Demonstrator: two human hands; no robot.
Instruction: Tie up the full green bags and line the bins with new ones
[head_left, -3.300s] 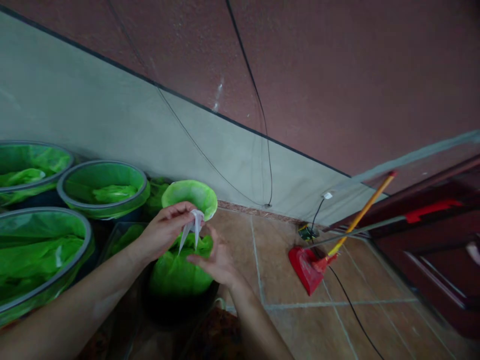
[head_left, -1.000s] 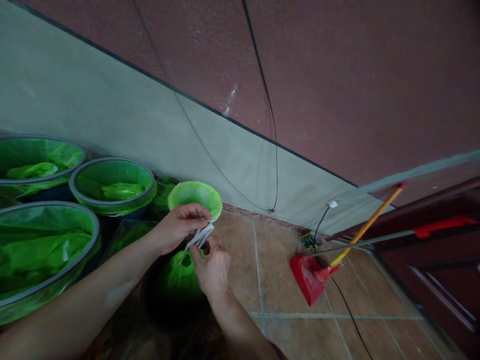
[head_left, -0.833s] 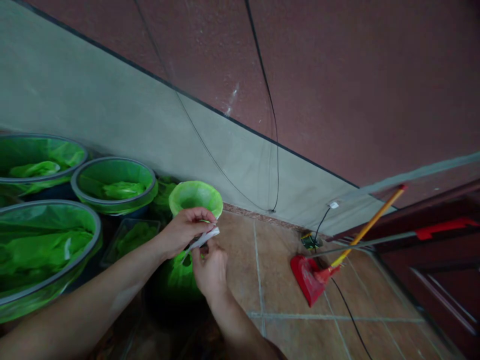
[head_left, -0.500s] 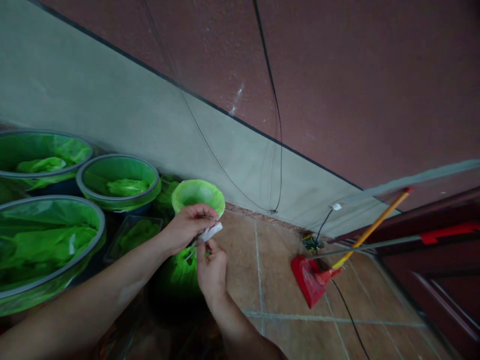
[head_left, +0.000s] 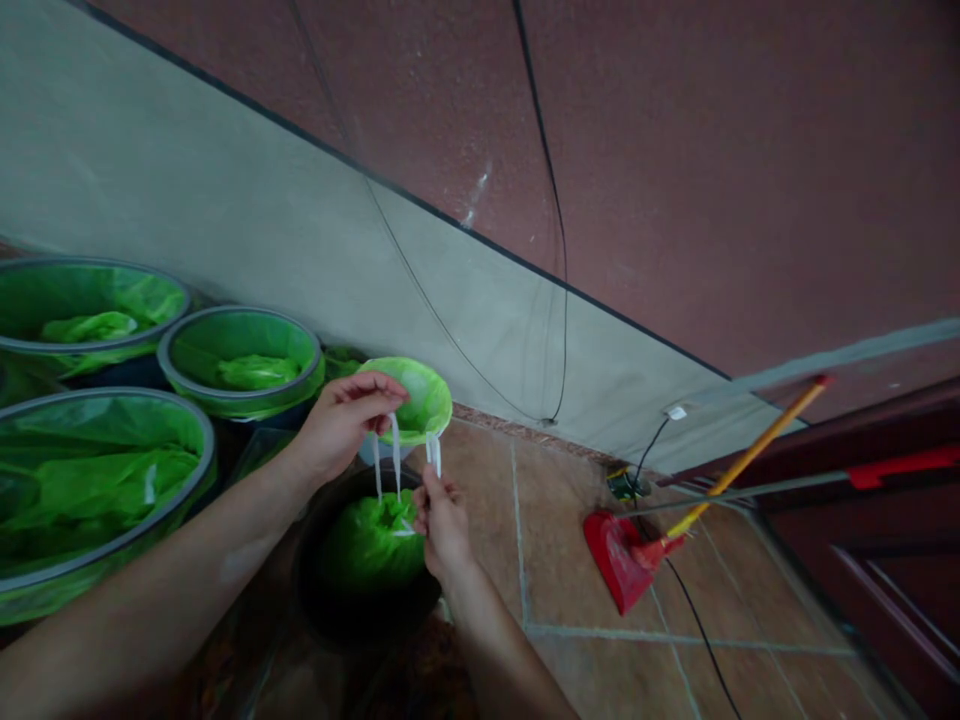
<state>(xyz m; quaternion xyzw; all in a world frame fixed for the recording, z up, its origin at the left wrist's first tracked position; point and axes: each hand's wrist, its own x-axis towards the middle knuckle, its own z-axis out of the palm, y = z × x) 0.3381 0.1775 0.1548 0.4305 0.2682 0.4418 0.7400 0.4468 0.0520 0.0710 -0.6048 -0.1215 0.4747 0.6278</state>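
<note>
A green drawstring bag, gathered at its mouth, sits inside a dark bin. White drawstrings run up from the gathered mouth. My left hand pinches a loop of them above the bag, on the left. Lower and to the right, my right hand grips the other white drawstring, whose end sticks up above the fingers. Just behind both hands stands a small bin with a light green liner.
Several green-lined bins stand along the left, among them a round one and a larger one. A red dustpan with a yellow handle lies on the tiled floor at right. A black cable crosses the tiles near a door.
My hands have moved apart, the left up and left, the right slightly right. The white drawstrings, bunched between the fingers before, now hang as separate loops, and the bag shows more.
</note>
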